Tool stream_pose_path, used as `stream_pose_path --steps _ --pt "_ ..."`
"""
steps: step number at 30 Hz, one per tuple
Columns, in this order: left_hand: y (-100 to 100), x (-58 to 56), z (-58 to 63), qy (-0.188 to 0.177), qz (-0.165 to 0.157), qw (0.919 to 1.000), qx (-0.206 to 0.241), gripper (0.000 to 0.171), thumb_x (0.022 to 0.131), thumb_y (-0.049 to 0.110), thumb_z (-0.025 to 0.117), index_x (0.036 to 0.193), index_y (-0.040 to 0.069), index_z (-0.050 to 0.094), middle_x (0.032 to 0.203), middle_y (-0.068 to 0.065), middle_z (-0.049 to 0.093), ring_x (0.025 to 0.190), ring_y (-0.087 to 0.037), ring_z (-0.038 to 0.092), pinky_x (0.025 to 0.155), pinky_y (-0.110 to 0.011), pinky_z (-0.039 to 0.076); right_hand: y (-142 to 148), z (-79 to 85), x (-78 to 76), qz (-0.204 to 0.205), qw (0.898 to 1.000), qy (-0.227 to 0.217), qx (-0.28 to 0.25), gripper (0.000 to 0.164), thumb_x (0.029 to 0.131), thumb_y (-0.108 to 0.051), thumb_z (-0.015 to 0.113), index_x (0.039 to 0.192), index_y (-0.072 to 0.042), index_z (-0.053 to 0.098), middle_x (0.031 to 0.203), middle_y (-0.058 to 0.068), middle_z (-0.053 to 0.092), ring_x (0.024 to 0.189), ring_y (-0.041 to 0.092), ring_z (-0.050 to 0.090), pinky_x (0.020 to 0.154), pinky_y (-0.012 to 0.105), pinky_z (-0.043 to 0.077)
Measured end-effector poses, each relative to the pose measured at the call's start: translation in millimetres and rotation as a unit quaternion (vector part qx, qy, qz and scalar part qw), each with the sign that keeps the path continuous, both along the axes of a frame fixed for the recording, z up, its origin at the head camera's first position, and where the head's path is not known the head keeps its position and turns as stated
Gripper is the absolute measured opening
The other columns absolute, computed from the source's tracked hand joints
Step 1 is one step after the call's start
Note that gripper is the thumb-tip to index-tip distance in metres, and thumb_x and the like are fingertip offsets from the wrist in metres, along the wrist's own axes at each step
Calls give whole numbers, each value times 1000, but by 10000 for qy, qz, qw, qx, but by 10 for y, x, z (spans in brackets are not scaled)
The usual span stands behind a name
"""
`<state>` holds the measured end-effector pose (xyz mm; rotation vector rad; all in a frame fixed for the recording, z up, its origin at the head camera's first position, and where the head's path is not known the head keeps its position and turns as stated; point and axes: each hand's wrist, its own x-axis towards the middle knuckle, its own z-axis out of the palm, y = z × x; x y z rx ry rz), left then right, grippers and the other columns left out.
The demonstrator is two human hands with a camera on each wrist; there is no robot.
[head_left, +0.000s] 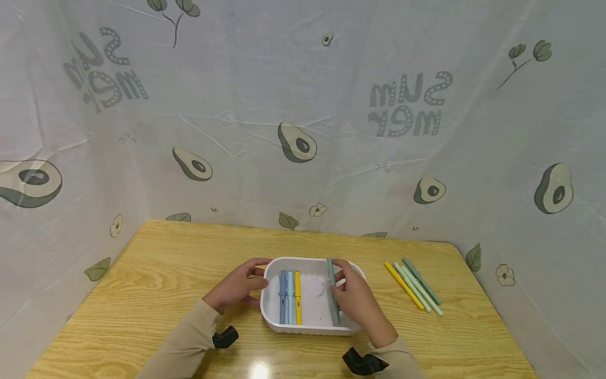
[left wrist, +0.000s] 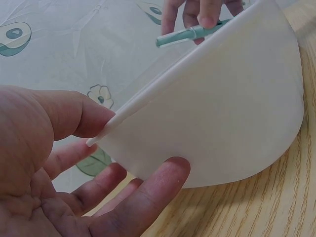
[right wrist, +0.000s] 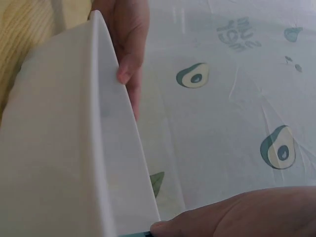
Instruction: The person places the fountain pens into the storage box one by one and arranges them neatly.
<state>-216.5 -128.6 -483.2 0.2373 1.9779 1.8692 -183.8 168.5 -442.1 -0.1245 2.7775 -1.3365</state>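
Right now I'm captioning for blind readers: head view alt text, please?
The right hand holds a teal pen at a white tray containing three pens; the left hand touches its left end. Four pens lie on the table to its right.

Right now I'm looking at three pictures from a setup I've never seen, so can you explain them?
There's no machine here, just a person's left hand and right hand. The wide picture comes from a camera on the head; the close ones come from cameras on each wrist.

On the wooden table sits a white tray. In it lie a dark blue pen, a light blue pen and a yellow pen. Four more pens lie to the tray's right.

The left hand touches the tray's left end. The right hand holds a grey-green pen at the tray's right side.
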Motion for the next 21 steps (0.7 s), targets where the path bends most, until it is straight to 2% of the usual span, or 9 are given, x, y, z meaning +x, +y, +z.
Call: stream_pose_path --steps 5,12,21 --pt "2 1 -1 -28 -3 10000 51 57 101 6 62 155 12 44 134 -26 50 106 -34 64 75 -50 64 -79 -30 6 246 9993 -140 248 55 97 -1 68 148 -6 48 106 9 60 79 17 57 54 29 55" --pt "-2 -2 8 -47 -8 10000 78 56 101 5 62 154 12 45 134 -27 50 106 -34 64 75 -50 64 -201 -56 -23 401 9975 -572 53 51 97 0 67 144 1 48 100 11 56 73 20 54 51 31 54" --pt "-4 -3 6 -74 5 9999 81 56 101 6 63 154 12 46 134 -27 49 105 -33 64 75 -50 64 -346 -193 -105 333 9972 -516 421 43 96 0 67 137 2 53 87 7 52 68 18 51 49 28 47"
